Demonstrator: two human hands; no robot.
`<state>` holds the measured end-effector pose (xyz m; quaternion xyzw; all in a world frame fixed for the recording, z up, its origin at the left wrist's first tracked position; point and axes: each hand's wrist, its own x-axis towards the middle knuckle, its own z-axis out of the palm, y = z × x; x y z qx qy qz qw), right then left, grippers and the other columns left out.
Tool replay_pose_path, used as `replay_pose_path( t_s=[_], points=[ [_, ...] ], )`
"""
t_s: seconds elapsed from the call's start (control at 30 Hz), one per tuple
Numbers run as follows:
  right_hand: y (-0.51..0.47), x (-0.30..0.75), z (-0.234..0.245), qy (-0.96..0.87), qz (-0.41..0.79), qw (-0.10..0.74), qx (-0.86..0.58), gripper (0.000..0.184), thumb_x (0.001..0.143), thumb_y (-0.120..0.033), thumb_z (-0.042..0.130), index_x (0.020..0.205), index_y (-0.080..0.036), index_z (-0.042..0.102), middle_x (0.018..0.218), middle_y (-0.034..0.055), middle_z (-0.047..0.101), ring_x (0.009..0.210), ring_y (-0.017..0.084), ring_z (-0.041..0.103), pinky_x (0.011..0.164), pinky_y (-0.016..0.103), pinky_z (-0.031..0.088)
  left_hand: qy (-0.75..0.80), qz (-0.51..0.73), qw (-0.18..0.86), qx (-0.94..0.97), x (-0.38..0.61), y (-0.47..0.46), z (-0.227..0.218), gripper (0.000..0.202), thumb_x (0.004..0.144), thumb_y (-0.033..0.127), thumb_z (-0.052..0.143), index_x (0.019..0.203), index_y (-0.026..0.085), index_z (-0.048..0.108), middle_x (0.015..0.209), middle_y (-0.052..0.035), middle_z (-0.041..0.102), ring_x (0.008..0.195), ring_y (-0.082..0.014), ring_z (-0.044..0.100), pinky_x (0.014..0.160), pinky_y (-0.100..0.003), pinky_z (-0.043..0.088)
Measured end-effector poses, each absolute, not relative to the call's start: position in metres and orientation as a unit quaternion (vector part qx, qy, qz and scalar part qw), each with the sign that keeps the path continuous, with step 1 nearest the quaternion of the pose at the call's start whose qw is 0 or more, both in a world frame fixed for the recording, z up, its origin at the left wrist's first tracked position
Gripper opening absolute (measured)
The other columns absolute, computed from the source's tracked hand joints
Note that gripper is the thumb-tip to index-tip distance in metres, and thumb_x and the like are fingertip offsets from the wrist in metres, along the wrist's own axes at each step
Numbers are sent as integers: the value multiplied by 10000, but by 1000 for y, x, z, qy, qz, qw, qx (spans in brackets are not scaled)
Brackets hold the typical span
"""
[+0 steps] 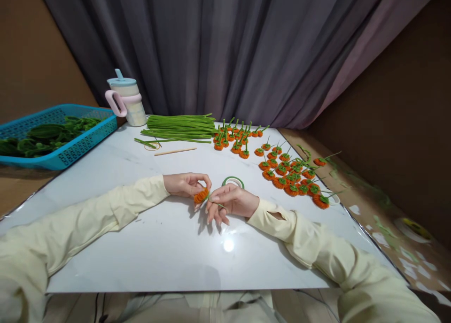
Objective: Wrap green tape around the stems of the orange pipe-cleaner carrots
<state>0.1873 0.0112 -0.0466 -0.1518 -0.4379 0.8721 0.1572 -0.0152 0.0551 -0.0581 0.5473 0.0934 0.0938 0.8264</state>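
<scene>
Near the middle of the white table, my left hand [186, 184] grips a small orange pipe-cleaner pumpkin [201, 196] between thumb and fingers. My right hand [234, 201] pinches the thin green stem [219, 204] at the pumpkin's right side, thumb against index finger, the other fingers hanging loosely below. Just behind the right hand lies a roll of green tape [233, 180], partly hidden by it. More orange pumpkins with green tops [282, 169] stand in a cluster to the right, some with thin wire stems. Another group [239, 137] with thicker green stems sits further back.
A bundle of green pipe cleaners [179, 127] lies at the back, with a thin wooden stick [175, 151] before it. At the left are a blue basket [84, 142] of green pieces and a lidded tumbler [136, 111]. Paper scraps [380, 239] litter the right side.
</scene>
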Motion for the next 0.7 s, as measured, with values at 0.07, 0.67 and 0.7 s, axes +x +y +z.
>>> replay_pose_path(
  t_s=[0.07,0.67,0.7],
  points=[
    [10,187,-45,-441,869,159,-159,212,774,-200,586,834,-7,650,773,160,706,567,179,665,435,222,533,94,97,829,542,-15,55,-58,338,752,327,698,920,137,475,652,-16,634,581,-150,616,598,-277,479],
    [7,244,79,-857,355,3,-374,254,826,-245,477,727,-96,659,640,51,668,517,86,593,487,176,445,169,117,823,529,-9,52,-51,392,841,425,564,1075,125,470,693,-55,641,647,-178,626,560,-252,452],
    [4,258,98,-886,260,0,-383,269,832,-228,463,683,-112,655,592,33,650,499,79,579,478,171,425,170,119,823,529,-9,52,-51,389,831,421,578,1059,120,483,688,-55,640,642,-174,624,556,-247,451]
  ],
)
